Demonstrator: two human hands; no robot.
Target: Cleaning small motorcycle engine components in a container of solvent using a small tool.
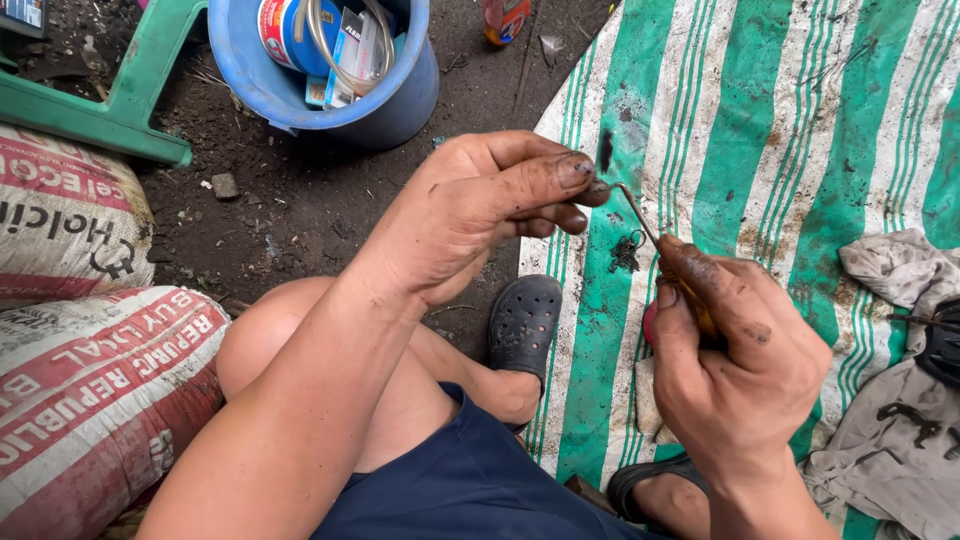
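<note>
Bucket (300,95) left of tarp (790,130), behind sacks (90,330).

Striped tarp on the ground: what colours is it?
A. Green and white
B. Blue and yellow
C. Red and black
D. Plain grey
A: the tarp under the right hand shows green and white stripes, smeared with dirt.

The right hand (735,350) is gripping a thin bent hook tool (640,218). The left hand (480,215) is pinching its tip with dirty fingers (560,178).
</note>
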